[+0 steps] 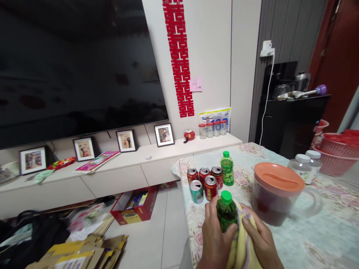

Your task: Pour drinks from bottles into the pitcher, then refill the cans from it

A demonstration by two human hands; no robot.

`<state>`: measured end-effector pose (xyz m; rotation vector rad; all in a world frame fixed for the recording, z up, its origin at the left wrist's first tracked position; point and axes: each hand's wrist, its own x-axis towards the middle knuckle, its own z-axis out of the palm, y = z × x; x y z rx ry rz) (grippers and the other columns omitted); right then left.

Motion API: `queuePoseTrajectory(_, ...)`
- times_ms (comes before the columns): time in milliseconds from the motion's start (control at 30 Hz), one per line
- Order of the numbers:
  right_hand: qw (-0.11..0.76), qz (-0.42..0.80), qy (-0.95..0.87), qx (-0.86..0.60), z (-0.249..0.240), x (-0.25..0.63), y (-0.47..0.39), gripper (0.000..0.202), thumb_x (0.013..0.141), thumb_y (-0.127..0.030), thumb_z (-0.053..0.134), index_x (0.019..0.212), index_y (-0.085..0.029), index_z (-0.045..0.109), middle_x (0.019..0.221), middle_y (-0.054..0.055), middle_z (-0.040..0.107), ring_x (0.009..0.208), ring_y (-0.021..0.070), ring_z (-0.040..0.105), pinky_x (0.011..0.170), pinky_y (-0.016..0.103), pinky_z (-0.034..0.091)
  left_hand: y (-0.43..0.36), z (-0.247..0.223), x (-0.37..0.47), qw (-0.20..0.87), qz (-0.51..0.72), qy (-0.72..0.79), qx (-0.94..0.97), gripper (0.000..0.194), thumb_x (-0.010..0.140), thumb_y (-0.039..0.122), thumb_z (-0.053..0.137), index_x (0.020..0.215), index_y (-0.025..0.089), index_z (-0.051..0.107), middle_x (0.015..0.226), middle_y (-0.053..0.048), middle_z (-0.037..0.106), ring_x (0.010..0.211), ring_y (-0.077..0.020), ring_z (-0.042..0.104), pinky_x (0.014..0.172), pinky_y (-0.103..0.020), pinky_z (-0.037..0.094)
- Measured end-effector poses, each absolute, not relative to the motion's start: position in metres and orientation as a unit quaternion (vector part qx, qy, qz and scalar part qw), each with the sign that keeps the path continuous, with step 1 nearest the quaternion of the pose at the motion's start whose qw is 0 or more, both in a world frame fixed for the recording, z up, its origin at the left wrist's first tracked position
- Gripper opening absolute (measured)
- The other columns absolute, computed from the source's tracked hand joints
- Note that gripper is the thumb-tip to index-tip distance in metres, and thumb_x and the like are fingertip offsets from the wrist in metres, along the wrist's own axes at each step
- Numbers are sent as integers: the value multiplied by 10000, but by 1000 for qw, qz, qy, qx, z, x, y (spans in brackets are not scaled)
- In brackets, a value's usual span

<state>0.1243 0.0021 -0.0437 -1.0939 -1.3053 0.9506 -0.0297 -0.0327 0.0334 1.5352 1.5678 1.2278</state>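
Note:
My left hand (214,237) is wrapped round a green plastic bottle (226,213) with a green cap, held upright over the near edge of the table. In my right hand (260,235) is a yellow cloth (244,246) with a purple edge, pressed against the bottle's right side. Just beyond, several opened drink cans stand in a group, among them a red can (211,188) and a teal can (196,191). A second green bottle (227,169) stands behind them. Right of my hands is a clear pitcher (272,201) of dark liquid with an orange lid (278,178).
A flowered tablecloth (316,231) covers the table. White-lidded jars (301,166) and pink baskets (338,153) stand at the right. Behind is a low cabinet (117,179) with framed photos. A red box (136,205) and flattened cardboard (81,252) lie on the floor at left.

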Motion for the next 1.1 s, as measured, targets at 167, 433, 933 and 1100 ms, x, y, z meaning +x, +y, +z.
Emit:
queuePoseTrajectory(167, 509, 357, -602, -502, -48, 122, 8, 479, 902, -511, 561, 1239, -227, 748, 1372, 100, 714, 1291, 292, 644, 1127, 411, 486, -27, 28, -27, 323, 493, 582, 561, 724, 700, 129, 664, 1396, 166, 469, 1393, -130, 598, 1314, -275, 567, 1145, -367, 413)
queuePoseTrajectory(433, 432, 305, -661, -532, -56, 117, 14, 424, 865, -431, 537, 1145, -249, 799, 1223, 107, 780, 1147, 305, 719, 1085, 474, 521, -24, 26, -20, 324, 473, 592, 567, 808, 724, 132, 618, 1480, 101, 334, 1537, -212, 480, 1454, -310, 459, 1235, -413, 332)
queuePoseTrajectory(933, 479, 339, -661, -468, -31, 122, 5, 450, 846, -330, 528, 1215, -263, 776, 1297, 83, 746, 1232, 279, 667, 1075, 416, 525, -28, 24, -30, 337, 434, 543, 635, 917, 717, 41, 542, 1559, 71, 180, 1659, -263, 257, 1597, -317, 198, 1324, -481, 148)
queuePoseTrajectory(1100, 414, 294, -689, -516, -37, 116, 5, 427, 812, -263, 494, 1099, -282, 810, 1094, 78, 794, 1060, 291, 718, 926, 433, 581, -22, 39, -36, 361, 438, 568, 596, 1000, 591, 42, 623, 1532, 145, 300, 1552, -175, 395, 1523, -321, 318, 1280, -428, 258)
